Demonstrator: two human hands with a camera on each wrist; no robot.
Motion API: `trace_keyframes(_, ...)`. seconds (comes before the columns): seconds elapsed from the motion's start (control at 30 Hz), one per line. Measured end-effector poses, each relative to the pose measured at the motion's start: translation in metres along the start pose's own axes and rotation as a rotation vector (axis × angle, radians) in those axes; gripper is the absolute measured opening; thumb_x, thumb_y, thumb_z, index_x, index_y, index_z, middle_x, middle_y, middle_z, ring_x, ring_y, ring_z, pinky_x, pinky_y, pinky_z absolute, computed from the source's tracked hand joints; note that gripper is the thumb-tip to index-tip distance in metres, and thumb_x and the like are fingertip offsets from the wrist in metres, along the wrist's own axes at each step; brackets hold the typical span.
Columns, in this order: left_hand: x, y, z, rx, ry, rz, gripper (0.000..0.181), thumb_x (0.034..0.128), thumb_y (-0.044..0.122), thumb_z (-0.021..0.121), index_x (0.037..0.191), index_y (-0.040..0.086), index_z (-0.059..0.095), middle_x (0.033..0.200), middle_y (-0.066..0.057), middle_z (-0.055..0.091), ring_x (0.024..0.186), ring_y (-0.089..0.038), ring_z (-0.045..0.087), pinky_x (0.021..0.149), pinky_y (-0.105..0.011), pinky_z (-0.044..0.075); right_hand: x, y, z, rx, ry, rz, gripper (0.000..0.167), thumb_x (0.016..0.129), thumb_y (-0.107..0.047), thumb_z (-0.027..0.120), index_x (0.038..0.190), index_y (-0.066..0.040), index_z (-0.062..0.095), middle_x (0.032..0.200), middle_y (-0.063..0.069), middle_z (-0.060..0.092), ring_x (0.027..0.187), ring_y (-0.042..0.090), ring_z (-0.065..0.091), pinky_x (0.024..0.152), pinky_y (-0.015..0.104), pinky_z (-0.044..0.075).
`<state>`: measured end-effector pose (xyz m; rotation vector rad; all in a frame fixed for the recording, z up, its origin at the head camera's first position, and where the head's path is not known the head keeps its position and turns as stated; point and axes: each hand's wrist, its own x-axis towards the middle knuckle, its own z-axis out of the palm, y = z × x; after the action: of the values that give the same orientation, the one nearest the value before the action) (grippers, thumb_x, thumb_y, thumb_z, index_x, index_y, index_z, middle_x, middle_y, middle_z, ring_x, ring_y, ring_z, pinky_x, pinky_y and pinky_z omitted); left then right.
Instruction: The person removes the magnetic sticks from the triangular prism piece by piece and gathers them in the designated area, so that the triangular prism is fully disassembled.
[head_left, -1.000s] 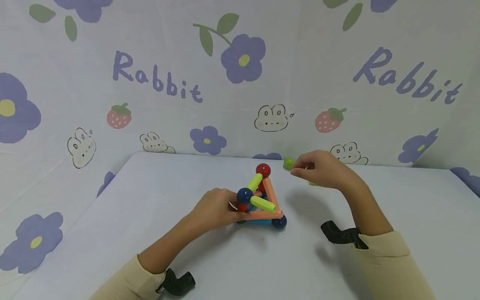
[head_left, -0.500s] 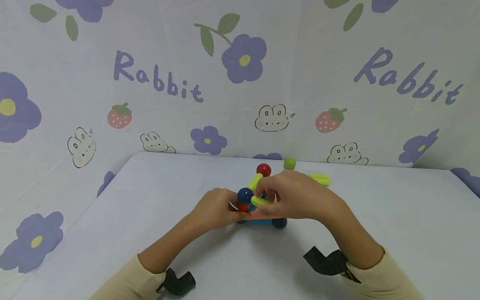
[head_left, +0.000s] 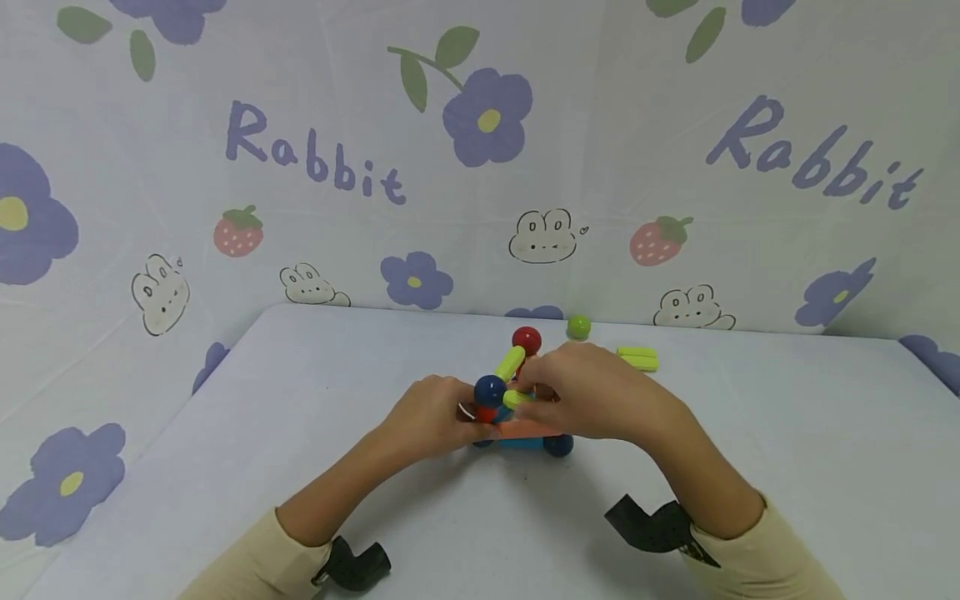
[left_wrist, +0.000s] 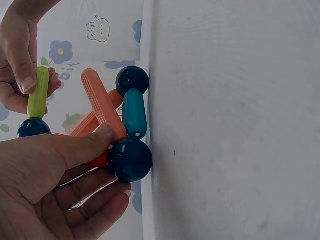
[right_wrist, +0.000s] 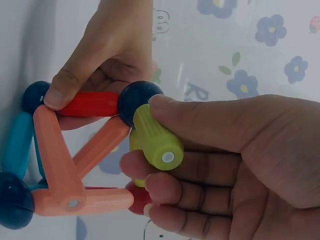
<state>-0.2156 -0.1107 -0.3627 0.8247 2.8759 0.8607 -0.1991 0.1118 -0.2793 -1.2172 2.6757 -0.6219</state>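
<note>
A frame of magnetic rods and balls stands on the table in the head view, with a navy ball (head_left: 490,391) and a red ball (head_left: 527,339) at its upper corners. My left hand (head_left: 431,421) grips its lower left corner. There, in the right wrist view, the thumb lies where a red rod (right_wrist: 90,104) and an orange rod (right_wrist: 57,150) meet a lower ball (right_wrist: 35,96). My right hand (head_left: 603,392) pinches a yellow-green rod (right_wrist: 157,140) that touches the upper navy ball. Its other end is free. Blue rods (left_wrist: 134,114) form part of the base.
Behind the frame, near the table's far edge, sits a green ball (head_left: 578,327). Two loose yellow-green rods (head_left: 637,358) lie side by side to its right. A patterned cloth (head_left: 337,208) hangs behind the white table (head_left: 262,392).
My right hand has come left and toward me from beside the green ball to the frame, and now pinches the yellow-green rod. My left hand has kept its place.
</note>
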Motion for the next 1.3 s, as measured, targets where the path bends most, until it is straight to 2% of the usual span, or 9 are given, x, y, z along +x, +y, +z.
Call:
trace_keyframes(0.1,0.0,-0.001,0.0,-0.012,-0.003,-0.009,0.021,0.0836,0.025,0.084,0.096,0.009,0.077,0.083,0.002,0.073,0.072,-0.009,0.065,0.062,-0.024,0.052,-0.002,0.003,-0.003,0.139,-0.1,-0.133,0.014,0.088,-0.012,0.079,0.101,-0.014,0.077,0.079,-0.012,0.064,0.07,0.008,0.057,0.063,0.026,0.049)
trace_keyframes(0.17,0.0,-0.001,0.0,-0.014,-0.003,-0.013,0.022,0.0839,0.025,0.084,0.097,0.009,0.077,0.084,0.002,0.073,0.071,-0.009,0.064,0.062,-0.024,0.052,-0.004,0.005,-0.006,0.187,-0.109,-0.171,0.016,0.087,-0.012,0.08,0.102,-0.016,0.078,0.086,-0.014,0.067,0.075,0.008,0.059,0.069,0.026,0.052)
trace_keyframes(0.2,0.0,-0.001,0.0,-0.012,-0.003,-0.017,0.022,0.0841,0.025,0.084,0.097,0.008,0.077,0.084,0.001,0.073,0.072,-0.01,0.064,0.063,-0.024,0.052,-0.006,0.006,-0.008,0.182,-0.083,-0.173,0.017,0.087,-0.012,0.079,0.103,-0.016,0.077,0.088,-0.013,0.067,0.076,0.009,0.059,0.069,0.027,0.053)
trace_keyframes(0.33,0.001,-0.001,0.0,0.002,-0.006,-0.037,0.027,0.0846,0.027,0.083,0.101,0.007,0.078,0.086,0.0,0.074,0.075,-0.012,0.065,0.064,-0.024,0.052,-0.015,0.012,-0.021,0.069,0.061,-0.054,0.018,0.087,-0.009,0.079,0.103,-0.017,0.076,0.091,-0.012,0.067,0.078,0.011,0.058,0.068,0.029,0.053)
trace_keyframes(0.5,0.001,0.0,0.0,-0.001,-0.005,-0.048,0.026,0.0843,0.025,0.083,0.1,0.005,0.077,0.084,-0.001,0.074,0.076,-0.014,0.066,0.062,-0.024,0.052,-0.028,0.025,-0.036,0.014,0.102,0.097,0.017,0.088,-0.005,0.076,0.103,-0.013,0.075,0.094,-0.004,0.068,0.079,0.016,0.06,0.068,0.031,0.053)
trace_keyframes(0.6,0.001,0.0,0.0,0.001,0.002,-0.047,0.024,0.0838,0.023,0.084,0.098,0.005,0.077,0.083,-0.001,0.074,0.075,-0.014,0.067,0.06,-0.024,0.051,-0.034,0.036,-0.042,-0.001,0.117,0.157,0.016,0.088,-0.003,0.075,0.102,-0.012,0.074,0.094,-0.003,0.069,0.08,0.017,0.062,0.068,0.033,0.054)
trace_keyframes(0.77,0.001,0.0,0.0,-0.006,0.003,-0.043,0.024,0.0838,0.024,0.084,0.097,0.005,0.077,0.083,-0.001,0.074,0.073,-0.013,0.066,0.059,-0.023,0.051,-0.038,0.058,-0.047,-0.032,0.118,0.269,0.012,0.087,-0.003,0.075,0.098,-0.009,0.075,0.091,0.0,0.07,0.081,0.02,0.063,0.069,0.036,0.055)
trace_keyframes(0.93,0.0,-0.001,0.0,-0.014,-0.002,-0.039,0.024,0.0842,0.025,0.084,0.097,0.006,0.077,0.084,-0.001,0.074,0.071,-0.011,0.064,0.059,-0.023,0.051,-0.042,0.089,-0.045,-0.061,0.083,0.362,0.01,0.085,-0.006,0.077,0.095,-0.008,0.075,0.087,0.001,0.066,0.081,0.023,0.058,0.065,0.038,0.05)
trace_keyframes(1.3,0.0,0.0,0.0,-0.002,0.001,-0.045,0.026,0.0846,0.028,0.083,0.098,0.007,0.077,0.086,0.0,0.074,0.074,-0.012,0.065,0.06,-0.023,0.051,-0.042,0.142,-0.025,0.033,-0.048,0.52,0.012,0.084,-0.008,0.077,0.092,-0.005,0.069,0.087,0.004,0.064,0.08,0.023,0.058,0.069,0.038,0.051)
